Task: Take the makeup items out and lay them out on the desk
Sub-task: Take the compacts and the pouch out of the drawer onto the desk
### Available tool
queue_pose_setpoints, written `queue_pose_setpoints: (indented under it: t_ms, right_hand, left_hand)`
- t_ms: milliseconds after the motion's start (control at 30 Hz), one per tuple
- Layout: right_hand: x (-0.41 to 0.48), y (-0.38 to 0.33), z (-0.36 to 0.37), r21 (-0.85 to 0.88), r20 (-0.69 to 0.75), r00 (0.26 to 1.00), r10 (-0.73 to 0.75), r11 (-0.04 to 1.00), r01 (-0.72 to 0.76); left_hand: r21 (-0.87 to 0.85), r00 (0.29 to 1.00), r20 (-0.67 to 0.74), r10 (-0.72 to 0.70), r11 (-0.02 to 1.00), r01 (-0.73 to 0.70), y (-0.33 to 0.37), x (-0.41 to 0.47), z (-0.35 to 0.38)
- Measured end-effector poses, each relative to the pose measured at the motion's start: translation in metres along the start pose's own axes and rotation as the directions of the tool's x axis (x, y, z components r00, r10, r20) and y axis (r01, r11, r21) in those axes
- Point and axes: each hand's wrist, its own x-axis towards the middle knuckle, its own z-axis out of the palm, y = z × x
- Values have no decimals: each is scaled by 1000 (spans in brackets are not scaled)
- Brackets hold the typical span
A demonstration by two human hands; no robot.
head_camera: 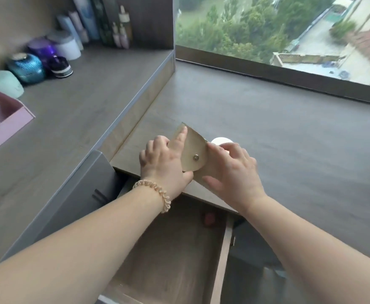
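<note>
My arms are bare to the edge of view, no sleeves on either. A pale peach spiral hair tie circles my wrist just behind my left hand. My right hand wears nothing.

Beige pouch with a silver snap, grey woodgrain desk, pink organizer, ribbed blue jar

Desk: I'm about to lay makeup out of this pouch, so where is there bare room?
The desk is bare to the right of and beyond both hands, up to the window sill. Only a white round item sits beside the pouch. The raised shelf's back-left edge is crowded with jars and bottles.
</note>
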Motion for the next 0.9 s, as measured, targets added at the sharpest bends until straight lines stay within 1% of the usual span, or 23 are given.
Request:
queue_pose_setpoints:
  t_ms: [67,100,167,233,300,333,367,400,467,533,600,667,767,900]
  right_hand:
    - [10,14,-10,-33,100,994,49,998,-46]
    - [14,21,-12,-38,128,988,83,996,-79]
    - [22,38,-12,-25,126,979,160,987,-158]
    - [26,53,-6,37,87,964,250,966,-254]
    - [28,69,4,134,75,923,378,913,-385]
    - [27,77,9,185,78,887,455,868,-461]
    - [25,84,12,221,79,846,527,818,-531]
    - [23,91,15,218,80,809,583,782,-584]
    - [17,100,19,76,87,775,626,771,-632]
    - [12,105,21,-64,86,778,622,783,-619]
    - [10,106,21,-122,65,779,624,780,-614]
    - [9,105,23,-145,36,778,627,774,-617]
    - [10,98,24,-104,11,793,609,789,-605]
    - [21,73,21,-11,-81,843,531,845,-534]
  left_hand:
    - [-27,1000,-16,13,1000,-13,17,18,4]
    - [-61,1000,-11,17,998,-18,24,26,5]
    - [-186,999,23,30,982,-25,41,46,12]
    - [-369,992,100,75,929,-33,56,60,16]
    - [-508,968,203,146,861,-23,72,71,20]
    - [-529,954,237,186,848,-34,79,74,22]
    - [-528,944,249,218,847,-57,84,74,24]
    - [-513,940,245,236,854,-81,88,74,28]
    - [-430,947,233,222,897,-104,90,70,37]
    - [-274,954,255,156,958,-84,84,67,48]
    - [-115,952,294,83,992,-51,75,65,58]
    - [-9,942,330,54,999,-54,66,61,64]
    - [35,945,317,81,995,-97,61,55,65]
    - [-17,966,235,104,995,-102,58,51,52]
